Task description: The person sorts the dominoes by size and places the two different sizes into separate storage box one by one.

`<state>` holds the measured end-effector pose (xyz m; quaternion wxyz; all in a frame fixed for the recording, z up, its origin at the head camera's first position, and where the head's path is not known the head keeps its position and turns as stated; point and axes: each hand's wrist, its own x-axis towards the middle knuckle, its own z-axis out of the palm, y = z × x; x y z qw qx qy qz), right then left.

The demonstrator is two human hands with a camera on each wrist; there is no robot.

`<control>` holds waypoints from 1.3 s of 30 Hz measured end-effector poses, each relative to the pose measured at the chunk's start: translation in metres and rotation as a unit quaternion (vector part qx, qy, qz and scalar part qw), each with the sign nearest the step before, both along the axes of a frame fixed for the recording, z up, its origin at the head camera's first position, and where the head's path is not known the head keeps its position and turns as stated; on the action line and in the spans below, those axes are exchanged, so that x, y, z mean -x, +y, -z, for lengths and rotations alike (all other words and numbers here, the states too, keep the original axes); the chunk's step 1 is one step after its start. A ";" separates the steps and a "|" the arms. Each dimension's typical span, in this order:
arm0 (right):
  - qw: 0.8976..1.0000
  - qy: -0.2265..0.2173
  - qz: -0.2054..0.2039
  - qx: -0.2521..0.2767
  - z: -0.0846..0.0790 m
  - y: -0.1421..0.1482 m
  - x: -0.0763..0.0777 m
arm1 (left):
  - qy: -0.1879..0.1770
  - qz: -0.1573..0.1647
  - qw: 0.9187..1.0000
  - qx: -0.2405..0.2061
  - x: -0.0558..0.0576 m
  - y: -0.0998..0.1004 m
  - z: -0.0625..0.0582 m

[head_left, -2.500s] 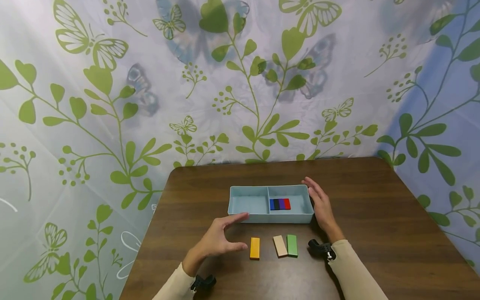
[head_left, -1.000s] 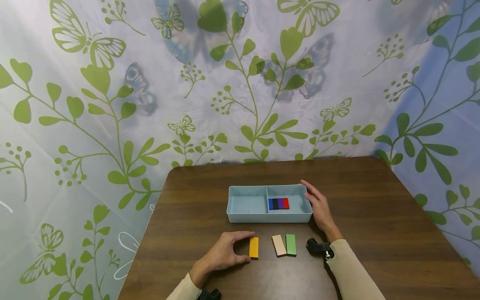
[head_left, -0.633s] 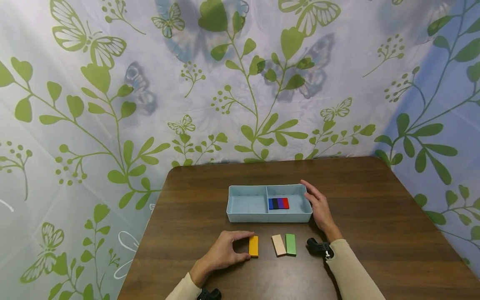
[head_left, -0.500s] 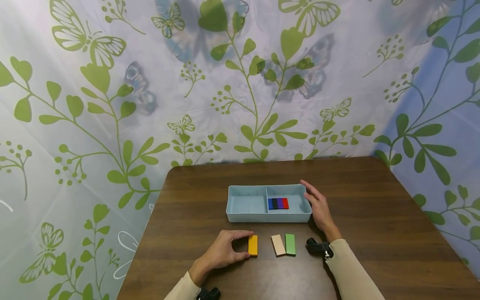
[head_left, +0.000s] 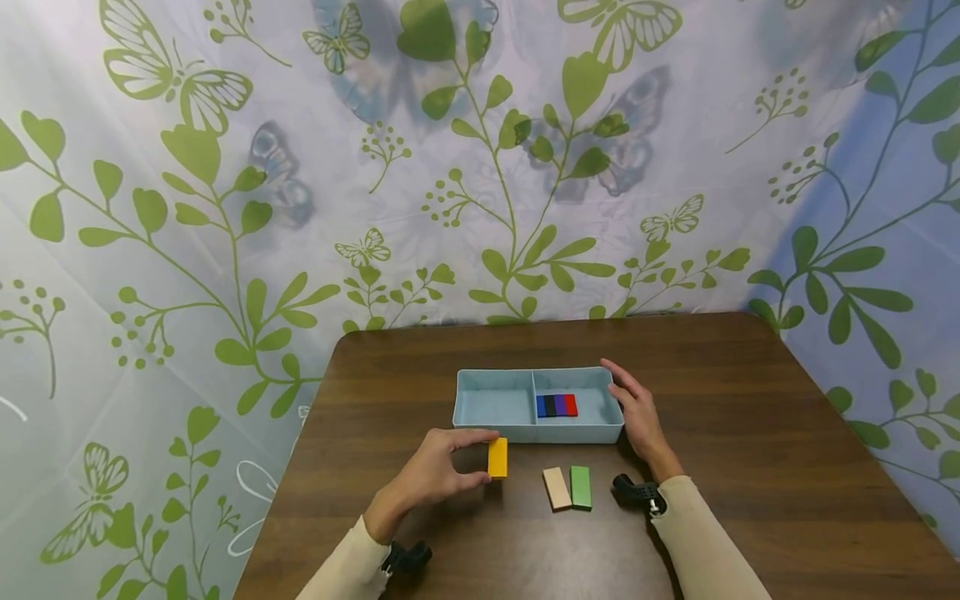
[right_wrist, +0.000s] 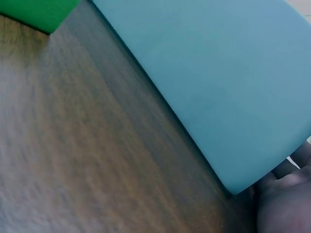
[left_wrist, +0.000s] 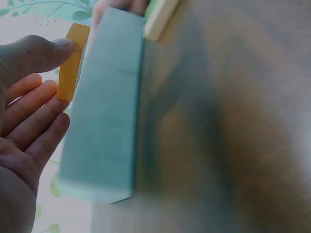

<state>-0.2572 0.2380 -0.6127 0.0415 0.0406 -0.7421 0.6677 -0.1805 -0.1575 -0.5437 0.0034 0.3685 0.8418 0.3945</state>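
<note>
One table (head_left: 750, 417) (wood, perhaps) bears a box (head_left: 577, 434) before leafy cloth (head_left: 480, 200).

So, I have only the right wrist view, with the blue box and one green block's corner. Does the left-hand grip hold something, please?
Observer: Yes, the left-hand grip holds a yellow block.
Operator: Thank you. What lies inside the box?
Observer: One row of small blocks, blue, black, purple and red, in the right compartment.
Operator: And beside the green block, is there something?
Observer: Yes, a tan block lies just left of it.
</note>
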 end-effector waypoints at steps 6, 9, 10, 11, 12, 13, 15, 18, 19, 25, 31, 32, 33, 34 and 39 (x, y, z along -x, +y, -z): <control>1.000 -0.001 0.002 -0.001 -0.003 0.000 0.001 | 0.055 0.001 0.998 -0.009 0.016 -0.005 -0.023; 1.000 0.000 0.003 -0.003 -0.002 0.000 0.001 | 0.063 -0.001 0.998 -0.005 0.023 -0.006 -0.031; 1.000 0.000 0.004 -0.003 -0.002 0.000 0.001 | 0.066 -0.002 0.998 -0.003 0.026 -0.007 -0.033; 1.000 0.001 0.004 -0.003 -0.002 0.000 0.001 | 0.072 -0.001 0.997 -0.002 0.028 -0.007 -0.035; 1.000 0.002 0.004 -0.004 -0.001 0.001 0.001 | 0.077 -0.002 0.997 0.000 0.030 -0.007 -0.037; 1.000 0.001 0.003 -0.005 -0.001 0.001 0.000 | 0.081 -0.003 0.997 0.002 0.032 -0.007 -0.038; 1.000 0.003 0.002 -0.005 -0.001 0.001 0.000 | 0.080 -0.008 0.997 0.003 0.036 -0.008 -0.041; 1.000 0.005 0.000 -0.004 -0.001 0.001 -0.001 | 0.073 -0.015 0.997 0.003 0.040 -0.008 -0.046; 1.000 0.004 -0.001 -0.004 -0.001 0.001 -0.001 | 0.071 -0.018 0.997 0.003 0.041 -0.007 -0.047; 1.000 0.002 0.002 -0.005 -0.002 0.000 0.000 | 0.087 -0.021 0.996 0.011 0.049 -0.005 -0.052; 1.000 0.003 0.004 -0.002 -0.003 0.000 0.001 | 0.079 -0.026 0.996 0.029 0.056 0.000 -0.052; 1.000 0.002 0.004 -0.002 -0.003 0.000 0.001 | 0.076 -0.028 0.996 0.033 0.058 0.001 -0.051; 1.000 0.002 0.003 -0.002 -0.003 0.000 0.001 | 0.075 -0.029 0.996 0.036 0.059 0.002 -0.050; 1.000 0.001 0.003 -0.002 -0.002 0.000 0.000 | 0.073 -0.030 0.996 0.040 0.060 0.003 -0.049; 1.000 0.000 0.001 -0.003 -0.002 0.000 -0.001 | 0.062 -0.019 0.997 0.034 0.067 0.011 -0.043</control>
